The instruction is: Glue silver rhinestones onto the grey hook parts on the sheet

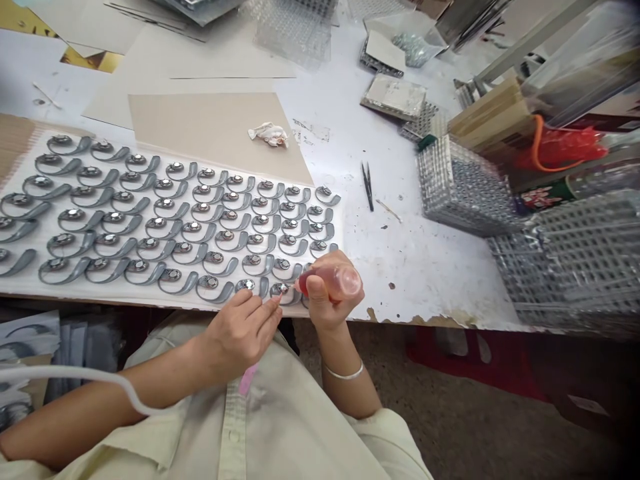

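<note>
My right hand (330, 303) is wrapped round a small squeeze bottle (337, 280) of reddish-pink liquid. The bottle is tilted, its narrow tip pointing left at a grey curved band with a round ornament (281, 290) in the front row. Beside that piece, at the board's front edge, lies my left hand (247, 323), fingers stretched out and fingertips close to the ornament; whether they touch it I cannot tell. Rows of similar grey curved bands (170, 208) with dark, stone-set ornaments cover the white board (336, 207).
Black tweezers (367, 187) and a cotton swab (389, 211) lie right of the board. A crumpled white tissue (270, 135) rests on beige card (210, 120) behind it. Stacked bubble-like plastic trays (465, 187) stand at right. A white cable (100, 375) crosses my left forearm.
</note>
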Motion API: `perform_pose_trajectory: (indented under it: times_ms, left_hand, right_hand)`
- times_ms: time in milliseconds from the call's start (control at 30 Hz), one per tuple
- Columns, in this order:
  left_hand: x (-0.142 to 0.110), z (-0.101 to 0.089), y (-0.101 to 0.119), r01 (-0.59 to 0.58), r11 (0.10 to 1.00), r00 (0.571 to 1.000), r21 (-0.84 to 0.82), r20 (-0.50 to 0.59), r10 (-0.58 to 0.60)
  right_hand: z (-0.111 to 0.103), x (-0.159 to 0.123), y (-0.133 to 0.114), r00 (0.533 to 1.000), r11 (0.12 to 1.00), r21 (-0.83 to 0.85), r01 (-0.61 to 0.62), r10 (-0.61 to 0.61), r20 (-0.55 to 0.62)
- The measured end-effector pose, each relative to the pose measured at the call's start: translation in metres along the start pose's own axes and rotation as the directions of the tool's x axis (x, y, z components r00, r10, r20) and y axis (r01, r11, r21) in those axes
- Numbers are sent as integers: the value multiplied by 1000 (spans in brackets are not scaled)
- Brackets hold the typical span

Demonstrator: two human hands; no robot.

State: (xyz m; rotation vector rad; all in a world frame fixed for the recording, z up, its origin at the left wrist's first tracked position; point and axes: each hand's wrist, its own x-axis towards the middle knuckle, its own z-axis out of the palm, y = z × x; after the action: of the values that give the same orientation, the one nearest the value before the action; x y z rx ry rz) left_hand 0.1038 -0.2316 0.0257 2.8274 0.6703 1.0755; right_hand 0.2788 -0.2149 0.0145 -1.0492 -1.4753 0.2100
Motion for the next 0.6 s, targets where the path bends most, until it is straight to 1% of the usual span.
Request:
perform_pose_trajectory:
  times_ms: [133,267,433,500,600]
  left_hand:
    - [1,-1,0,-2,1000,1000,-5,10,2]
    - [2,-3,0,6,1000,1000,-17,1,-6]
    - [3,-3,-7,37,993,999,-112,-22,-39]
    - [2,-3,-9,56,987,998,-150,-28,-61]
    - [-2,-1,-13,69,980,997,-188,-18,-74]
  right_hand:
    - [-1,1,-2,1000,1000,3,5,-5,0]
    - [-1,2,-2,999,999,-6,51,-51,4]
    - [-2,0,0,996,995,-36,93,-92,13]
    - [-2,0,1,996,996,-28,90,-90,7]
    - [-3,-2,2,998,998,14,55,-55,-23]
